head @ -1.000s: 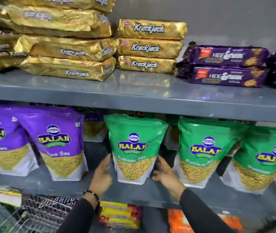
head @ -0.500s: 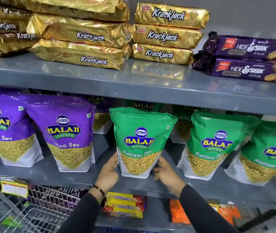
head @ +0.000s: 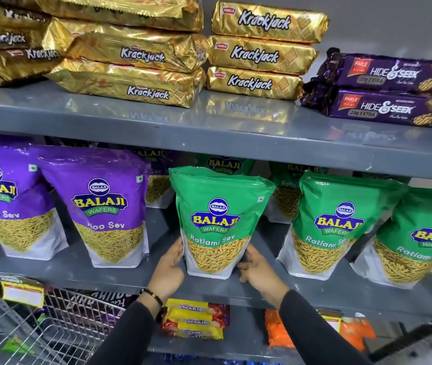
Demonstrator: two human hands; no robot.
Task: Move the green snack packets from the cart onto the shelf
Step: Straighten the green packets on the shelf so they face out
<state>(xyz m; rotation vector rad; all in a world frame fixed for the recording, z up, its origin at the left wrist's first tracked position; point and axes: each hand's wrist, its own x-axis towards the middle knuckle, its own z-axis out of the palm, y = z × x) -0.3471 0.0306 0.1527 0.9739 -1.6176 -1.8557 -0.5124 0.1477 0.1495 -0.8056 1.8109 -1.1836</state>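
A green packet stands upright on the shelf, beside purple packets. The left hand and right hand clasp its lower sides, fingers curled round the edges.

The middle packet is green and white with yellow sticks. Purple packets stand at nine o'clock, shiny gold packs at twelve o'clock. The shelf is grey.

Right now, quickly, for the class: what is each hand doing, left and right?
Left hand: holds the green Ratlami Sev packet by its lower left side.
Right hand: holds the same packet by its lower right side.
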